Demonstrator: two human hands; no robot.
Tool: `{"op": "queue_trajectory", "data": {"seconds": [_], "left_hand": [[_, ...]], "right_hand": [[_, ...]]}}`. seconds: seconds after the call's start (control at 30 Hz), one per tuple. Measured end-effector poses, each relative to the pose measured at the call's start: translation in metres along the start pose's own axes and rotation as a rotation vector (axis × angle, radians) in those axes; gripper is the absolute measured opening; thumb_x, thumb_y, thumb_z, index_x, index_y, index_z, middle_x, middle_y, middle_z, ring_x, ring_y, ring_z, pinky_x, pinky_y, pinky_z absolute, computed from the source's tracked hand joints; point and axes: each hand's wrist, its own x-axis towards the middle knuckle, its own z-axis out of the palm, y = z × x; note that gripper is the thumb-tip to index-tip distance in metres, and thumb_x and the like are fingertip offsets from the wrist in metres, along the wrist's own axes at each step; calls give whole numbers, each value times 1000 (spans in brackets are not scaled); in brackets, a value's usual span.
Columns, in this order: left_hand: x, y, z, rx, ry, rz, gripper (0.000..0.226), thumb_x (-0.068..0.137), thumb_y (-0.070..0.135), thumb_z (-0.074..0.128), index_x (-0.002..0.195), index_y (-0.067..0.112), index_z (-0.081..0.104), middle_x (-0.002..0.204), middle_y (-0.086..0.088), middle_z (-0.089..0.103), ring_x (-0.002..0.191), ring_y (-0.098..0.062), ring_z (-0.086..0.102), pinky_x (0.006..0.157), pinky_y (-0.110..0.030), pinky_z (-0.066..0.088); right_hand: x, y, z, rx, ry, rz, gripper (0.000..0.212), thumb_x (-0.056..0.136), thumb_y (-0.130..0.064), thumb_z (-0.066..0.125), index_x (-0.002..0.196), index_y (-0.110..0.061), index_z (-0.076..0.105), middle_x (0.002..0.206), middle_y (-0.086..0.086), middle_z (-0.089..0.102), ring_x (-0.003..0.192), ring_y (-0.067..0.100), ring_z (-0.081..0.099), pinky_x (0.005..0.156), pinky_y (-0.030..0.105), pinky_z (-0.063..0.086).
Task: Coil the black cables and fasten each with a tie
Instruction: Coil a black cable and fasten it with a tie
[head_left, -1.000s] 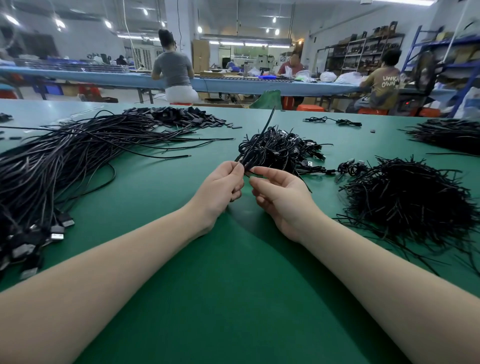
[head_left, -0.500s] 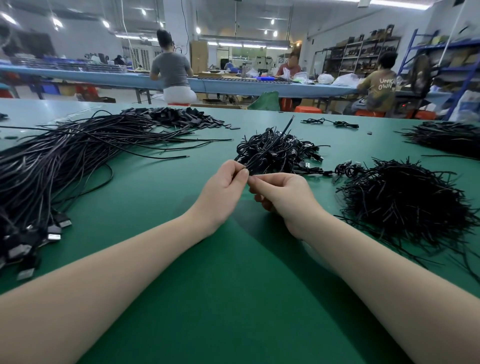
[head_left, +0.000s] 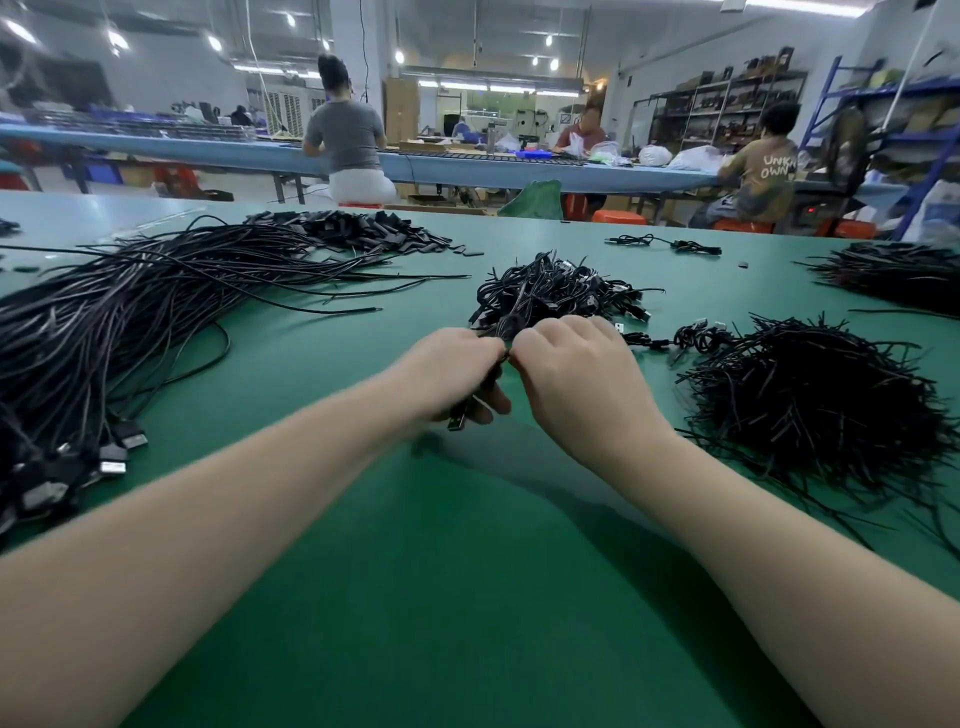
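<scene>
Cables, black, fill a green table (head_left: 467, 597). At centre, left hand (head_left: 447, 371) and right hand (head_left: 576, 374) pinch one coiled cable (head_left: 493, 358), apparently tying it. Finished bundles (head_left: 550, 293) lie at 12 o'clock, ties (head_left: 815, 400) at 3. A large uncoiled heap (head_left: 104, 322) at 9 remains.

The back of a seated person's shirt (head_left: 768, 176) at the far bench reads "UNKN OWN".

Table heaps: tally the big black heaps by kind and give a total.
Long uncoiled cable heap: 1
Coiled cable heap: 1
Short tie heaps: 2
Small flat black parts heap: 1
Total: 5
</scene>
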Motion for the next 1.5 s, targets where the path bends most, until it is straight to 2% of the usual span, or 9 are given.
{"op": "queue_trajectory", "data": {"seconds": [0.13, 0.33, 0.4, 0.7, 0.87, 1.03, 1.13, 1.3, 1.5], "left_hand": [[-5, 10, -43, -121, -366, -268, 36, 88, 33, 48, 54, 22, 53, 50, 9, 52, 39, -5, 48, 42, -13, 27], [-5, 21, -54, -33, -73, 279, 10, 89, 19, 62, 89, 29, 64, 84, 5, 69, 65, -6, 61, 57, -23, 45], [-6, 21, -55, -53, -109, 451, 31, 85, 9, 67, 95, 39, 66, 96, 12, 73, 82, -2, 65, 68, -20, 52], [-9, 23, -47, -17, 192, 631, 6, 87, 29, 69, 82, 27, 67, 67, 18, 67, 60, 4, 54, 60, -9, 43], [-13, 28, -41, -49, 187, 523, 11, 89, 33, 66, 83, 24, 66, 75, 0, 65, 66, -10, 57, 59, -24, 50], [-24, 39, -47, -565, -225, -71, 19, 93, 26, 57, 80, 13, 63, 67, 3, 63, 43, -3, 53, 40, -12, 38], [-24, 42, -52, -775, -305, -149, 43, 99, 25, 45, 59, 18, 60, 51, 12, 51, 34, 2, 44, 31, -12, 31], [-28, 51, -58, -629, -169, 199, 24, 96, 16, 51, 84, 25, 69, 65, 8, 68, 54, -5, 62, 45, -17, 44], [-25, 40, -62, 389, 380, 982, 52, 82, 1, 60, 128, 23, 53, 109, 7, 55, 92, -8, 56, 81, -16, 46]], "right_hand": [[2, -1, -1, 69, 84, -147, 8, 77, 9, 61, 74, 1, 60, 76, 17, 60, 74, 35, 62, 67, 40, 53], [19, 3, -8, 715, 111, 479, 10, 87, -10, 65, 77, -12, 62, 72, -1, 64, 68, 18, 58, 62, 29, 47], [28, 7, -14, 957, 94, 663, 14, 87, -13, 66, 75, -18, 63, 71, -3, 68, 76, 22, 68, 72, 36, 55], [34, 9, -22, 1252, -90, 715, 14, 90, -3, 62, 82, -14, 65, 75, 2, 70, 75, 16, 72, 76, 25, 57], [36, 9, -29, 902, -38, 662, 10, 89, -14, 66, 80, -18, 66, 68, -8, 68, 66, 9, 68, 59, 18, 49], [32, 9, -38, 148, 141, 20, 3, 83, 1, 63, 84, 1, 66, 77, 15, 64, 62, 33, 57, 58, 36, 46], [28, 11, -37, 125, 215, -154, 4, 79, 9, 63, 81, 6, 64, 80, 22, 62, 69, 39, 63, 58, 43, 51], [39, 6, -41, 799, 102, 458, 5, 90, -4, 60, 86, -6, 59, 82, 8, 62, 74, 24, 69, 66, 32, 55], [47, 3, -44, 1444, -15, 912, 9, 92, -1, 58, 84, -5, 58, 75, 8, 62, 58, 12, 67, 61, 25, 58]]}}
